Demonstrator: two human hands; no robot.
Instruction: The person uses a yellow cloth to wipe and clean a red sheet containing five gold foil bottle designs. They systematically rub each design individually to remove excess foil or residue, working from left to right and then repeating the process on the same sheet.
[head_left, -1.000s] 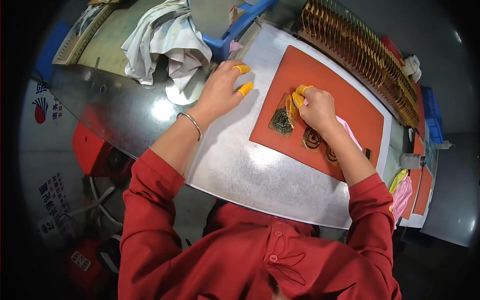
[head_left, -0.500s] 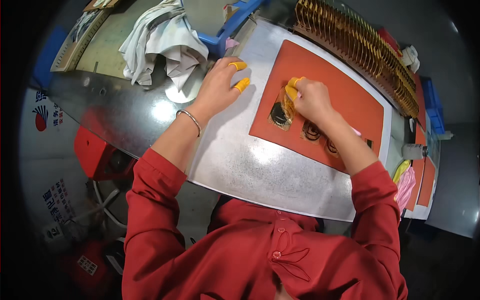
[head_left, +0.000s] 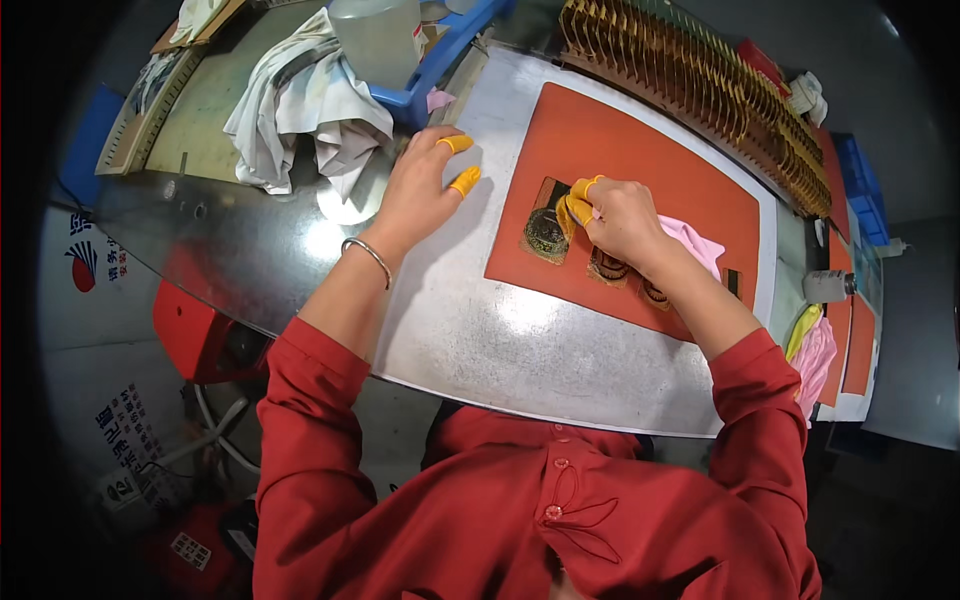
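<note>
My left hand [head_left: 415, 190] rests open on the white-covered left part of the table, fingers spread, yellow finger cots on thumb and one finger. Over the orange mat [head_left: 640, 140], my right hand [head_left: 625, 220] is pinched closed, also with yellow cots. A pink bit shows by its fingertips, and a pink cloth [head_left: 692, 243] spreads out from behind that hand and wrist. Its fingertips touch or hover beside a small dark plate with a round gold-edged pattern [head_left: 546, 232]. Further patterned plates [head_left: 606, 268] lie to the right, partly hidden by my forearm.
A rack of upright gold-coloured plates [head_left: 700, 90] stands along the far edge. A white rag [head_left: 310, 110] and a blue tray [head_left: 435, 75] holding a translucent container [head_left: 378, 40] are far left. A grey bottle [head_left: 828, 286] and pink and yellow cloths [head_left: 812, 355] lie right.
My right hand has shifted slightly down over the mat, baring more of the leftmost plate. More of the pink cloth now shows. The whole view has shifted a little.
</note>
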